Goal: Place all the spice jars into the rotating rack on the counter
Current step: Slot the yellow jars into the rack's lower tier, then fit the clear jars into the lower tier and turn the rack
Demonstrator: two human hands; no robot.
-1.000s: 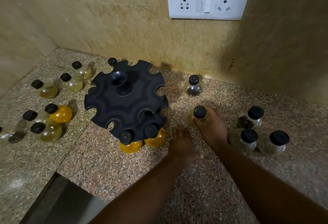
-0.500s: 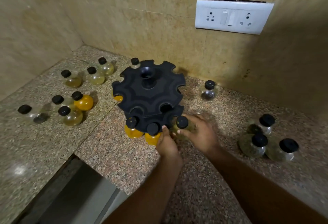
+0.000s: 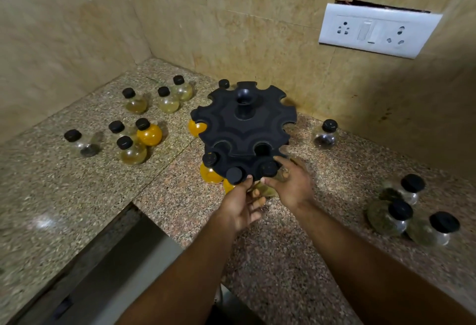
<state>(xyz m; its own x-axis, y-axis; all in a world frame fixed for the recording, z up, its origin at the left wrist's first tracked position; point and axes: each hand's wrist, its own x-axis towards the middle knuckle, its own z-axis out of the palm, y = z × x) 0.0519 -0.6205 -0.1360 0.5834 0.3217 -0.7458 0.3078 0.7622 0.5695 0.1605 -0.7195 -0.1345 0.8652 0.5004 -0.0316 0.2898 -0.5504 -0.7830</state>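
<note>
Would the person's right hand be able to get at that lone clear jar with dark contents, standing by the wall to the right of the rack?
Probably yes. The lone clear jar with dark contents stands apart on bare granite, nothing before it; but the right hand is busy at the black rotating rack.

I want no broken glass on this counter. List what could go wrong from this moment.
1. The jar at the rack's near edge is held by both hands; whether it is seated cannot be seen, so it might drop if released.
2. Pushing on that edge could tip or spin the rack, which carries orange jars.
3. The right forearm could sweep the three jars beside it.
</note>
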